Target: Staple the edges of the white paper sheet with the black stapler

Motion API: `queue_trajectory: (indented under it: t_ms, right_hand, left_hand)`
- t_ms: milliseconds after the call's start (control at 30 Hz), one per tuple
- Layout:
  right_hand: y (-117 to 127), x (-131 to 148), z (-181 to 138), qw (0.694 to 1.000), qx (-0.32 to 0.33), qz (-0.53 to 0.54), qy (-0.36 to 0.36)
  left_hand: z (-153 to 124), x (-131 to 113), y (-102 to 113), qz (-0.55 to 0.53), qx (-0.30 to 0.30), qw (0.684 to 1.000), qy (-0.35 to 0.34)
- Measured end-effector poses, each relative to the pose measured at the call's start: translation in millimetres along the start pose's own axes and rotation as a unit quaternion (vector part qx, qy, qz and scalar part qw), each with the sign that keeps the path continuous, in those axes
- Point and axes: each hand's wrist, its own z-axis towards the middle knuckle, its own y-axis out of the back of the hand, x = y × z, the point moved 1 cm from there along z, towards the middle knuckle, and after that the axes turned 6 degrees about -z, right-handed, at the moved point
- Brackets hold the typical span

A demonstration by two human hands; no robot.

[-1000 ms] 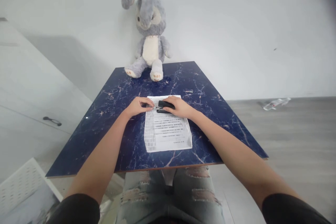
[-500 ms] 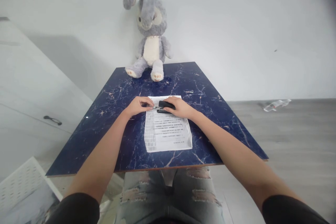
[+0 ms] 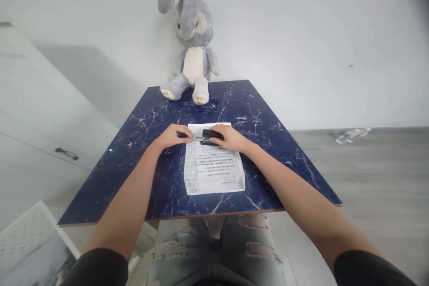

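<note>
A printed sheaf of paper lies in the middle of a dark blue marbled table. A black stapler sits across the paper's far left corner. My right hand is closed over the stapler's rear and top. My left hand rests at the paper's far left corner, fingers curled and pinched at the stapler's metal front end. Both forearms reach in from the near edge.
A grey plush rabbit sits upright at the table's far edge against a white wall. A white cabinet with a black handle stands on the left. A clear plastic wrapper lies on the grey floor at right.
Both hands and the stapler stay in the same place on the paper; only the camera has shifted slightly.
</note>
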Motion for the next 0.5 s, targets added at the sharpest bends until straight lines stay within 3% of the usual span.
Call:
queue_trajectory:
  t_ms: [133, 300, 400, 500]
  right_hand:
    - [-0.5, 0.8, 0.0, 1.000, -0.008, 0.019, -0.015]
    - [3.7, 10.1, 0.3, 0.996, -0.045, 0.075, 0.002]
    - [5.4, 17.2, 1.2, 0.994, -0.045, 0.095, 0.022]
    - [3.2, 22.8, 3.0, 0.994, -0.037, 0.099, 0.027]
  left_hand:
    - [-1.6, 3.5, 3.7, -0.004, -0.030, 0.999, 0.030]
    - [13.9, -5.8, -20.2, 0.036, -0.088, 0.995, 0.010]
    - [22.9, -15.3, -36.8, 0.048, -0.093, 0.994, -0.009]
    - [24.5, -17.0, -38.7, 0.041, -0.075, 0.996, -0.009]
